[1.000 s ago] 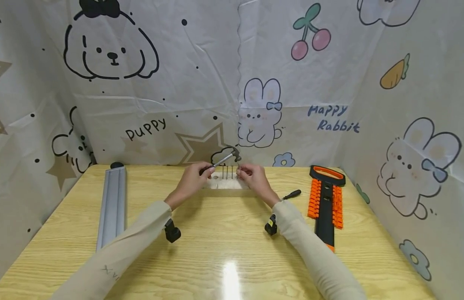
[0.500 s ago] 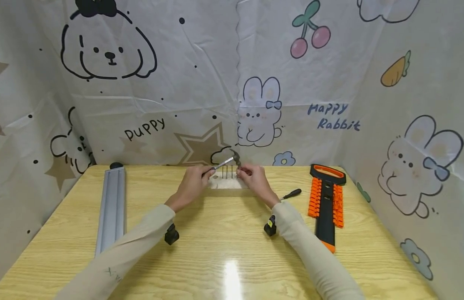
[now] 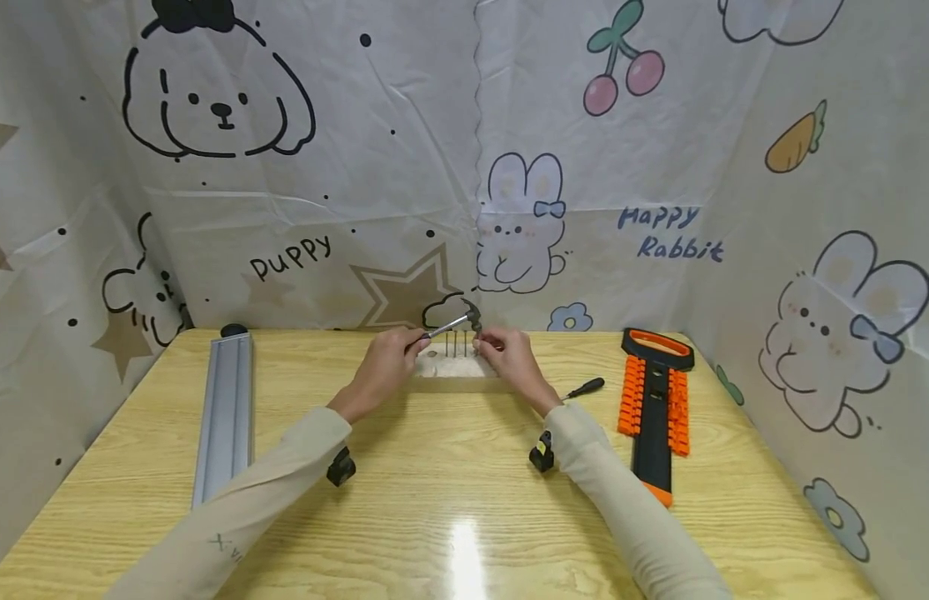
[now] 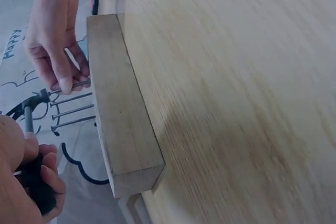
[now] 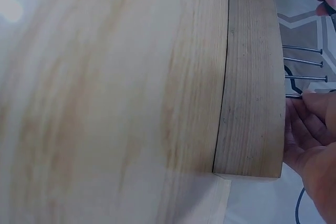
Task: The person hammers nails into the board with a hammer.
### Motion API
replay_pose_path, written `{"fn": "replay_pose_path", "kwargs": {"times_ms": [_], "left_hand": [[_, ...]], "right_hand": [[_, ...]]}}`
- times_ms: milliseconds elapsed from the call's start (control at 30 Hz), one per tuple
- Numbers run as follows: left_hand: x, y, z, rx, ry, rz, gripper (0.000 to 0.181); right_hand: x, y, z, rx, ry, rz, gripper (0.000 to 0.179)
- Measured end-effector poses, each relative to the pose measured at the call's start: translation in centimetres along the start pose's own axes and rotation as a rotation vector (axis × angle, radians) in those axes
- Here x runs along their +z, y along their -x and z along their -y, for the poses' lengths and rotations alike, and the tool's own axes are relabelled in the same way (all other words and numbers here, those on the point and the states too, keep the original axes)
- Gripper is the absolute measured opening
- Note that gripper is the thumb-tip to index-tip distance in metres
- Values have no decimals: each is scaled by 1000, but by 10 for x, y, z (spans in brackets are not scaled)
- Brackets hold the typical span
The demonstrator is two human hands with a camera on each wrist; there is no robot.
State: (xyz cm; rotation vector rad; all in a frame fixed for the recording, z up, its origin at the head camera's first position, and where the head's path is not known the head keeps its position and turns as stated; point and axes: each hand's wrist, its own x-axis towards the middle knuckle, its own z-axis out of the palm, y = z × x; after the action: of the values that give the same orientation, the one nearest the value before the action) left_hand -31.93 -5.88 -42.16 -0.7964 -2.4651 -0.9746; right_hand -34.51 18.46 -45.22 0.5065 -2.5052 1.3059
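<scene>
My left hand [image 3: 389,364] grips the black handle of a claw hammer [image 3: 473,316], whose head is over the nail on the right. With thumb and fingers, my right hand [image 3: 513,357] pinches that nail [image 5: 294,96], which stands at the top of a pale wooden block [image 3: 457,386]. Three more nails rise upright from the block in a row just left of it, among them a long thin nail [image 4: 73,111]. In the left wrist view the hammer head is right at the pinched nail's head. My right fingers cover part of that nail.
A black-handled screwdriver [image 3: 586,387] lies right of the block. Farther right is a black and orange tool [image 3: 651,417] with ridged orange sides. A long grey metal piece [image 3: 226,408] lies at left. A printed cloth [image 3: 404,167] hangs behind the table [image 3: 404,517].
The hammer head has dropped slightly towards the pinched nail since one second ago, and my left hand has shifted a little. My right hand keeps its place on the nail.
</scene>
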Motion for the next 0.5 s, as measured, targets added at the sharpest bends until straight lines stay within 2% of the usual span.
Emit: {"fn": "replay_pose_path", "kwargs": {"times_ms": [67, 167, 500], "left_hand": [[0, 0, -1, -16, -3, 26, 20], [-1, -2, -3, -11, -1, 15, 20], [-19, -14, -9, 71, 74, -193, 20]], "right_hand": [[0, 0, 1, 2, -2, 7, 17], [0, 0, 1, 0, -5, 7, 16], [1, 1, 1, 32, 2, 1, 19]]}}
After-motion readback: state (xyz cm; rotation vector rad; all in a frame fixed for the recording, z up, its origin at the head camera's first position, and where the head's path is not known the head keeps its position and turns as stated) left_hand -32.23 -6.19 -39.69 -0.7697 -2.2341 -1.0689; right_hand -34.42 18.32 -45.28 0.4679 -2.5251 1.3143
